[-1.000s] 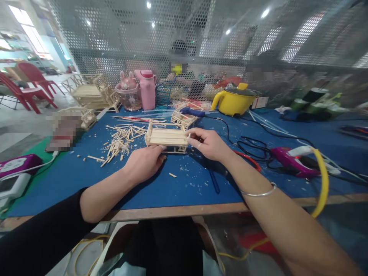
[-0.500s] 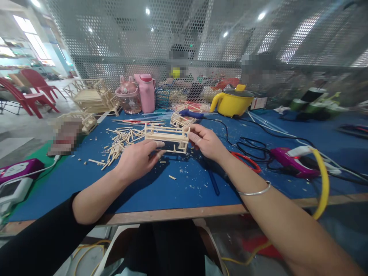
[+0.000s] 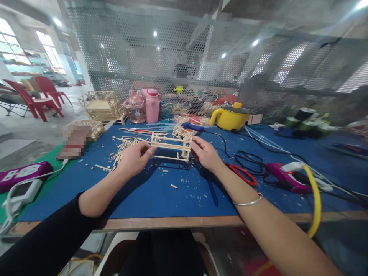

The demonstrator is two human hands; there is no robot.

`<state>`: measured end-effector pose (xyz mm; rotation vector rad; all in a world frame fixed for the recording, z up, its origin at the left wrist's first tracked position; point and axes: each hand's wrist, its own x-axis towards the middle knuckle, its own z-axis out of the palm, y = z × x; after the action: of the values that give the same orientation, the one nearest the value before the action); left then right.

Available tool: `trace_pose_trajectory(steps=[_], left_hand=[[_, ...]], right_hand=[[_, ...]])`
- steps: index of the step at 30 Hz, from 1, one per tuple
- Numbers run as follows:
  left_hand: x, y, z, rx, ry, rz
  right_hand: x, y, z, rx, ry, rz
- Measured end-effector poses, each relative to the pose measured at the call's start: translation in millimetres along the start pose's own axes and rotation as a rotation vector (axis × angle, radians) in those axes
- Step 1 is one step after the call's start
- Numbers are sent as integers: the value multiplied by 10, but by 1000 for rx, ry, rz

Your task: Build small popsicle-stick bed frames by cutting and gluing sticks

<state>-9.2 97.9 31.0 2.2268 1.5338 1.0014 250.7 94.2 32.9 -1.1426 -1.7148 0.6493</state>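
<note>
Between my hands a small frame of thin wooden sticks is held just above the blue mat. My left hand pinches its left end between thumb and fingers. At the other end, my right hand grips the right edge, fingers closed. Left of the frame lies a loose pile of cut sticks. Behind it rests a blue-handled glue gun on another small stick structure. A dark blue slim tool lies nearer me, below my right hand.
A yellow electric pot, a pink bottle and a basket stand along the back. Red-handled scissors, black cords and a purple power strip lie right. A phone and larger stick structures are left.
My left hand has shifted from under the middle of the stick frame to its left end. My right hand keeps its hold on the right end. The camera view has tilted up slightly.
</note>
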Motion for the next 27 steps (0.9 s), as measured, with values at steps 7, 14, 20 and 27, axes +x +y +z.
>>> trace_pose_trajectory(steps=[7, 14, 20, 27], left_hand=[[19, -27, 31, -87, -10, -11], [-40, 23, -59, -107, 170, 66], [-166, 147, -93, -45, -149, 334], [-249, 284, 166, -378, -294, -248]], right_hand=[[-7, -5, 13, 18, 2, 12], [3, -26, 21, -36, 15, 27], [-8, 13, 17, -112, 27, -15], [11, 73, 24, -152, 74, -62]])
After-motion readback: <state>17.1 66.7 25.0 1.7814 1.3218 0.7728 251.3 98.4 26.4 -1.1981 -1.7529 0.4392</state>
